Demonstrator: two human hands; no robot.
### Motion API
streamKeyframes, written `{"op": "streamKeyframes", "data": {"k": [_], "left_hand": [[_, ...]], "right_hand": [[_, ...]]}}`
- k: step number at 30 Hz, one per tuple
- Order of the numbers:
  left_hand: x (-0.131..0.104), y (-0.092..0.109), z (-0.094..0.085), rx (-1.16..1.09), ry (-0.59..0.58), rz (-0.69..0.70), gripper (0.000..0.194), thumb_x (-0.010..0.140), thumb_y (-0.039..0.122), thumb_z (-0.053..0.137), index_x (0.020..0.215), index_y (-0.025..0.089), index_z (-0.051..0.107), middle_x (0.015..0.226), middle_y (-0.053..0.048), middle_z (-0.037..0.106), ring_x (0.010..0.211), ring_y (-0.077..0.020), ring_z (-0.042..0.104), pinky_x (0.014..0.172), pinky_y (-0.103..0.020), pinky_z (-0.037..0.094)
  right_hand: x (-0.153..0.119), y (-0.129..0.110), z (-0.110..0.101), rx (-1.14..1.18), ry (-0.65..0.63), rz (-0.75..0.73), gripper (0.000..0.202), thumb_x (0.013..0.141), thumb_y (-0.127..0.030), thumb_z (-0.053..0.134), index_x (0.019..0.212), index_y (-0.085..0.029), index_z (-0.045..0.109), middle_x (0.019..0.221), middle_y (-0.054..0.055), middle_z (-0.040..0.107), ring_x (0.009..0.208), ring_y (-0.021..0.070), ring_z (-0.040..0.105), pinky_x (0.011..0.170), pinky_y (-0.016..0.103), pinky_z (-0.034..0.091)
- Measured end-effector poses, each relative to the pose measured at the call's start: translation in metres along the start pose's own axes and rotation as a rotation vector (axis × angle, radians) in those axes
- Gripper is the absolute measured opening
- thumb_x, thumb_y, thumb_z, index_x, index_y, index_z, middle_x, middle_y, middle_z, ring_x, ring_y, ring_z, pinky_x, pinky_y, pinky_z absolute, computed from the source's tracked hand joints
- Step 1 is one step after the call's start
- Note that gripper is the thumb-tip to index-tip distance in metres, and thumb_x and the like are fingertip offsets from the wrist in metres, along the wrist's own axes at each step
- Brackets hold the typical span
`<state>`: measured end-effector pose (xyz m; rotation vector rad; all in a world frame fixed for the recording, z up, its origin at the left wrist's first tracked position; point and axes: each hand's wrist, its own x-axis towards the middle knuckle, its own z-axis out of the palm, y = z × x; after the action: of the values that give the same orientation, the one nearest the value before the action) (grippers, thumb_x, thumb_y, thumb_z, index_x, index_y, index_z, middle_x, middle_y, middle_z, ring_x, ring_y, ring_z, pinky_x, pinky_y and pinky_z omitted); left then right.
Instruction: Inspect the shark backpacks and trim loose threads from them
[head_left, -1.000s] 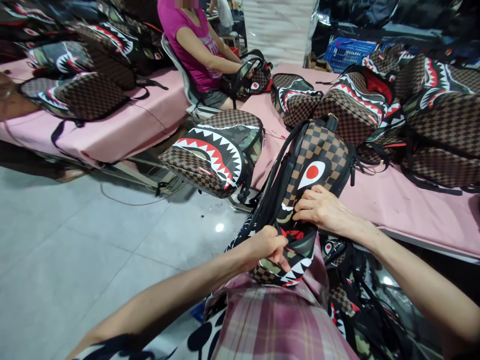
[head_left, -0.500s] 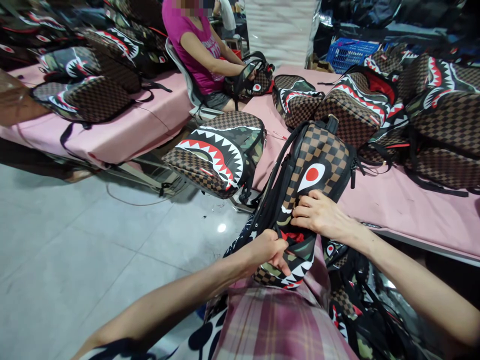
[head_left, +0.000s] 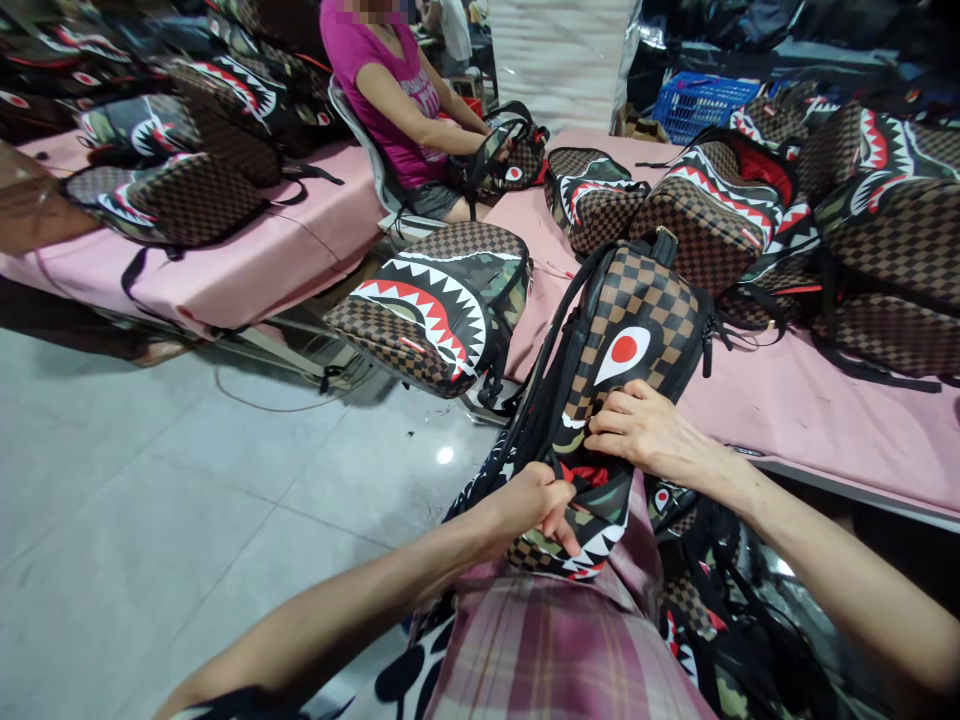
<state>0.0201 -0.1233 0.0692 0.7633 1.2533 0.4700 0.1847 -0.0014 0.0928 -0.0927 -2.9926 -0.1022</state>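
A brown checkered backpack [head_left: 637, 290] with a red-and-white eye and shark teeth leans from my lap against the table edge. Its lower side gapes, showing red lining [head_left: 589, 476]. My left hand [head_left: 553, 505] is closed on the near edge of that opening, with one finger stretched down over the camouflage part. On the far side of the opening, my right hand [head_left: 634, 428] has its fingers curled and pressed on the backpack, just below the eye. What lies under its fingertips is hidden.
Another shark-mouth backpack [head_left: 442, 300] overhangs the corner of the pink table [head_left: 840, 400]. Several more backpacks [head_left: 712, 210] lie along the right. A person in a pink shirt [head_left: 397, 90] sits across, handling a backpack [head_left: 517, 155]. Below my right arm is a pile of bags [head_left: 720, 610].
Almost nothing differs. Both hands keep their places on the backpack, with only a very slight shift of my arms and of the view.
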Motion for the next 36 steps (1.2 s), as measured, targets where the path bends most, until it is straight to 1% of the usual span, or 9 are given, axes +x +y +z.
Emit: {"op": "streamKeyframes", "data": {"k": [6, 12, 14, 17, 20, 26, 28, 32, 36], "left_hand": [[0.001, -0.001, 0.001, 0.005, 0.018, -0.004, 0.04, 0.068, 0.03, 0.043, 0.03, 0.018, 0.035, 0.046, -0.008, 0.061, 0.049, -0.014, 0.053, 0.069, -0.031, 0.039], [0.001, -0.002, 0.001, 0.004, 0.024, -0.007, 0.042, 0.069, 0.03, 0.043, 0.03, 0.019, 0.035, 0.045, -0.008, 0.061, 0.05, -0.0148, 0.053, 0.068, -0.031, 0.039], [0.001, -0.002, 0.001, -0.008, 0.018, -0.005, 0.042, 0.07, 0.03, 0.044, 0.03, 0.019, 0.035, 0.045, -0.008, 0.061, 0.05, -0.0147, 0.053, 0.068, -0.031, 0.039], [0.0, -0.002, 0.001, -0.01, 0.013, 0.004, 0.043, 0.07, 0.03, 0.044, 0.03, 0.019, 0.035, 0.043, -0.008, 0.059, 0.049, -0.0147, 0.053, 0.068, -0.031, 0.039], [0.0, -0.003, 0.001, -0.005, 0.023, 0.01, 0.043, 0.071, 0.03, 0.044, 0.031, 0.019, 0.035, 0.044, -0.007, 0.059, 0.049, -0.0149, 0.053, 0.068, -0.031, 0.039], [0.001, -0.004, 0.001, -0.001, 0.017, 0.002, 0.043, 0.072, 0.027, 0.043, 0.03, 0.019, 0.036, 0.044, -0.008, 0.059, 0.048, -0.0153, 0.053, 0.066, -0.031, 0.039], [0.001, -0.005, 0.001, -0.013, 0.027, -0.001, 0.043, 0.072, 0.029, 0.043, 0.03, 0.019, 0.036, 0.042, -0.008, 0.058, 0.048, -0.0162, 0.054, 0.065, -0.032, 0.039], [0.001, -0.007, 0.001, -0.02, 0.026, 0.019, 0.044, 0.073, 0.029, 0.042, 0.031, 0.019, 0.035, 0.039, -0.007, 0.055, 0.048, -0.0164, 0.055, 0.067, -0.032, 0.04], [0.0, -0.005, 0.001, 0.001, 0.025, 0.023, 0.045, 0.075, 0.028, 0.041, 0.031, 0.018, 0.036, 0.041, -0.006, 0.057, 0.049, -0.0147, 0.054, 0.072, -0.033, 0.04]], "right_hand": [[0.002, -0.001, 0.001, -0.051, -0.039, -0.029, 0.019, 0.093, -0.021, 0.045, 0.096, -0.023, 0.064, 0.087, 0.001, 0.064, 0.081, 0.0168, 0.042, 0.069, 0.034, 0.024], [0.005, -0.002, 0.001, -0.075, -0.037, -0.042, 0.019, 0.092, -0.022, 0.045, 0.089, -0.021, 0.064, 0.082, 0.0, 0.063, 0.078, 0.017, 0.041, 0.069, 0.034, 0.023], [0.004, -0.002, 0.0, -0.064, -0.035, -0.027, 0.019, 0.092, -0.022, 0.045, 0.089, -0.021, 0.064, 0.081, 0.0, 0.063, 0.077, 0.0169, 0.041, 0.068, 0.034, 0.024], [0.001, -0.002, -0.003, -0.033, -0.031, 0.013, 0.02, 0.093, -0.022, 0.044, 0.093, -0.021, 0.064, 0.084, 0.001, 0.063, 0.079, 0.0164, 0.042, 0.068, 0.033, 0.024], [0.001, -0.003, -0.004, -0.034, -0.046, 0.006, 0.019, 0.093, -0.021, 0.044, 0.094, -0.021, 0.064, 0.086, 0.001, 0.063, 0.081, 0.0163, 0.042, 0.069, 0.033, 0.024], [0.006, -0.004, 0.002, -0.071, -0.052, -0.025, 0.017, 0.092, -0.023, 0.047, 0.088, -0.022, 0.064, 0.081, 0.001, 0.062, 0.077, 0.0168, 0.041, 0.069, 0.034, 0.024], [0.004, -0.004, 0.002, -0.051, -0.033, -0.008, 0.02, 0.093, -0.023, 0.045, 0.088, -0.022, 0.064, 0.081, 0.001, 0.062, 0.077, 0.0165, 0.041, 0.069, 0.034, 0.024], [0.003, -0.005, 0.004, -0.006, 0.027, 0.02, 0.023, 0.094, -0.022, 0.04, 0.093, -0.021, 0.064, 0.086, 0.002, 0.064, 0.078, 0.0158, 0.044, 0.071, 0.033, 0.026], [0.002, -0.004, 0.007, -0.02, 0.042, 0.011, 0.024, 0.093, -0.017, 0.041, 0.088, -0.02, 0.063, 0.079, 0.002, 0.063, 0.076, 0.0165, 0.046, 0.069, 0.033, 0.029]]}}
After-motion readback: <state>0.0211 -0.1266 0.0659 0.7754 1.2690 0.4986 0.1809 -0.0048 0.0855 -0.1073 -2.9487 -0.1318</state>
